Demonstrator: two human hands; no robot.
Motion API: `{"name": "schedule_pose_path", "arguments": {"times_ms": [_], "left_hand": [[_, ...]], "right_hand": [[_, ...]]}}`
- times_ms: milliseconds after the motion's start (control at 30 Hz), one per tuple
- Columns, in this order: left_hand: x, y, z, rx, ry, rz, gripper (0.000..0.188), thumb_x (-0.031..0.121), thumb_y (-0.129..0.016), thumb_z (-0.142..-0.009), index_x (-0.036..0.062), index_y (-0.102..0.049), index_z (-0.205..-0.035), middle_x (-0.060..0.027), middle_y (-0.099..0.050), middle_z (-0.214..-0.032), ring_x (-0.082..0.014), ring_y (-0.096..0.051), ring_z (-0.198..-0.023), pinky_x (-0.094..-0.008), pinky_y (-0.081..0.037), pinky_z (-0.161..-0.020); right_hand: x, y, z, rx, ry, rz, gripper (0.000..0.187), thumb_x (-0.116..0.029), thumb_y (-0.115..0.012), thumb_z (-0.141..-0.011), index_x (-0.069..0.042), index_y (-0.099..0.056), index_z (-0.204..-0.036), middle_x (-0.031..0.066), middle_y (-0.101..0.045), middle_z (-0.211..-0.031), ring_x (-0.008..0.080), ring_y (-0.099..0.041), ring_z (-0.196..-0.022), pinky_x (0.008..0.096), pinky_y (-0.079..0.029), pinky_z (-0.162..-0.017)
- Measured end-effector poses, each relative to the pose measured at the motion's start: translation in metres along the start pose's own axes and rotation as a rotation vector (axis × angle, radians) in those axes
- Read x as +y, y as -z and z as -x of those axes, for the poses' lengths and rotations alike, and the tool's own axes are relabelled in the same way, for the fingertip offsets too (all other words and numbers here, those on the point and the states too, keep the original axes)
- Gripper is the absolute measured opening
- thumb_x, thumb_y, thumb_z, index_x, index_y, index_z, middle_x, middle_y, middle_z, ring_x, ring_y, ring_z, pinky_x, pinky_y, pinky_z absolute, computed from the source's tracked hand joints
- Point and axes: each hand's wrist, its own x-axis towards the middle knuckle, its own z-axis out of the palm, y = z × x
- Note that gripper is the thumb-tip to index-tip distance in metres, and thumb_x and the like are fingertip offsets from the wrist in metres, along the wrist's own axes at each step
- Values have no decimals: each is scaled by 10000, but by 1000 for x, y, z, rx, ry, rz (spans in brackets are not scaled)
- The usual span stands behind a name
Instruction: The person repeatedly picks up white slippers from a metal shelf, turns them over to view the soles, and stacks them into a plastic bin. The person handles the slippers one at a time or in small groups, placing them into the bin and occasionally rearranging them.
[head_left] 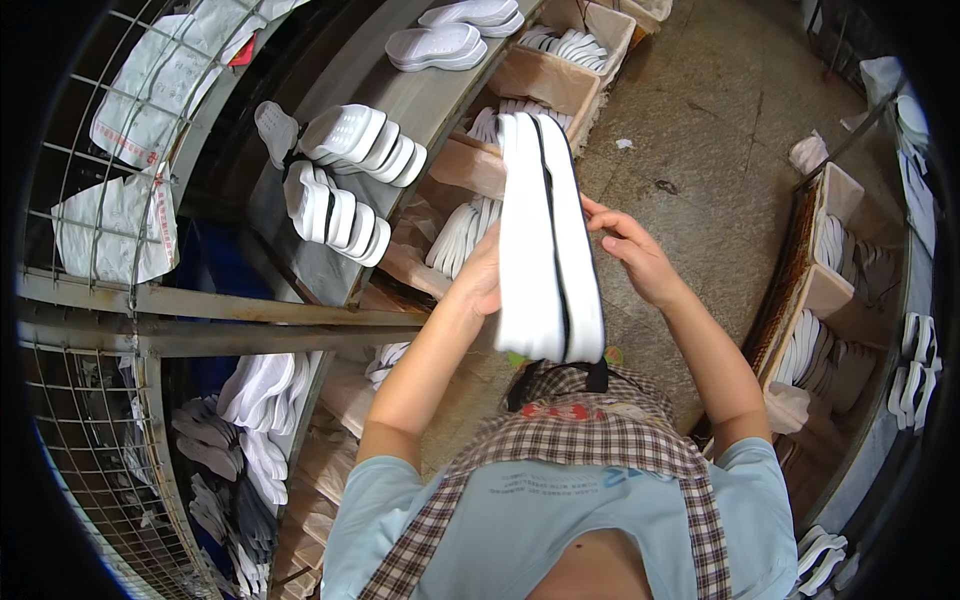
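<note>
In front of my chest is a stack of white shoe soles (530,240), pressed together lengthwise with dark lines between them. My left hand (484,275) grips the stack at its left side; most of its fingers are hidden behind the soles. At the stack's right edge is my right hand (640,258), its fingers stretched out and its thumb apart. Its fingertips are at the edge or just touching it. On the metal table to the left lie two fanned rows of white soles, an upper row (362,143) and a lower row (337,213).
Lined bins (545,80) holding white soles stand along the table's right side. More lined bins (840,290) with white and grey soles are at the right. A wire mesh rack (90,230) stands at the left. Further soles (445,42) lie at the table's far end.
</note>
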Motion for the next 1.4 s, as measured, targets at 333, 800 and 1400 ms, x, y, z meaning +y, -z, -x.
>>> {"name": "schedule_pose_path", "arguments": {"times_ms": [333,800,1400], "left_hand": [[-23,0,-8,-104,-29,146,399,239,-505,-933,-15,-438,-1233,-153,-606,-1046,-208,-648,-931,-307,-591,-709],[-39,27,5,-388,-87,731,586,299,-588,-883,-50,-346,-1287,-150,-491,-1086,-256,-572,-936,-357,-559,-722],[-3,19,17,-222,-94,908,648,363,-558,-863,54,-348,-1392,-26,-388,-879,-141,-393,-778,-252,-409,-564]], "right_hand": [[7,-52,19,149,164,-125,454,-189,-682,-772,-106,-376,-1097,203,-243,-1469,281,-299,-1324,387,-321,-1038],[12,-29,39,249,-237,-1050,736,-343,-565,-740,8,-356,-1351,202,-576,-1146,263,-648,-928,346,-581,-770],[59,-29,39,133,-181,-1426,741,-459,-653,-696,-45,-498,-1291,189,-610,-1145,325,-650,-945,467,-568,-776]]}}
